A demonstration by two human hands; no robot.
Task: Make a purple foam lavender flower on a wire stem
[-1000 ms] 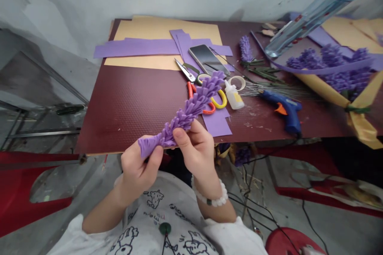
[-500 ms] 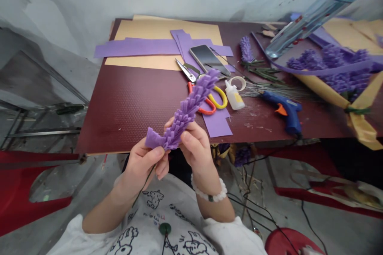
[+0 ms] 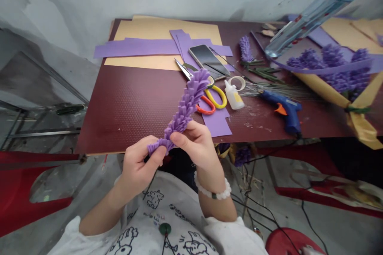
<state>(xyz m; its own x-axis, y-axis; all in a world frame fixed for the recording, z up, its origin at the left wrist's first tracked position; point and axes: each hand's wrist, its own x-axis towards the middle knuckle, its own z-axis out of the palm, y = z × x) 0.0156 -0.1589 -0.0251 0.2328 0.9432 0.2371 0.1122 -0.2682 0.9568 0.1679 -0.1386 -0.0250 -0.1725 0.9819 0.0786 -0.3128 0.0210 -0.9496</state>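
A purple paper flower spike (image 3: 187, 105) slants up over the table's front edge, its tip over the scissors. My left hand (image 3: 142, 165) pinches its lower end, where a short strip curls out to the left. Thumb and fingers of my right hand (image 3: 199, 145) close on the spike just above that end. A thin dark stem runs down from beneath my left hand. Beyond the spike lie scissors (image 3: 220, 96) with one red and one yellow handle, a phone (image 3: 208, 60), a white glue bottle (image 3: 234, 96) and a tape roll (image 3: 240, 83).
Purple strips (image 3: 134, 47) cross tan sheets (image 3: 125, 30) at the back of the dark red table (image 3: 119, 99). To the right are a finished spike (image 3: 245, 49), green stems (image 3: 265, 72), a blue glue gun (image 3: 287, 111), a wrapped purple bouquet (image 3: 338, 65) and a tall clear vessel (image 3: 311, 18).
The spike's tip has swung left and its loose lower strip has curled in closer to my left fingers. My right hand has shifted slightly, its wrist moving right.
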